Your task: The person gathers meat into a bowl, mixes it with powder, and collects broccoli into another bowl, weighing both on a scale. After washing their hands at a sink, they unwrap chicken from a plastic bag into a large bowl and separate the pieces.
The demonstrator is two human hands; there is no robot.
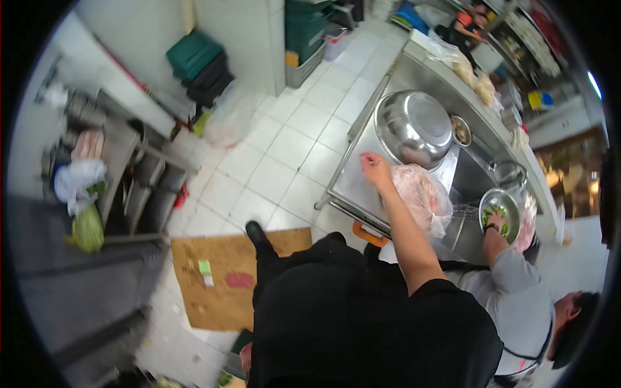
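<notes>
My right hand (375,169) is over the steel worktop (354,182), left of a large upturned steel bowl (415,128). Its fingers look curled together; anything between them is too small to make out. Below that bowl, close to my right forearm, lies a clear plastic bag (422,197) with pale pink contents. Only a small part of my left hand (246,357) shows at the lower edge, beside my black clothing. Near it is a partly visible container with green pieces (226,378); whether my hand touches it is unclear.
A co-worker in grey (511,307) reaches into a steel bowl of greens (497,216) at the sink on the right. Brown cardboard (213,284) lies on the tiles. Shelves (145,187) stand left, green bins (194,55) above. Another person (467,29) is at the far top right.
</notes>
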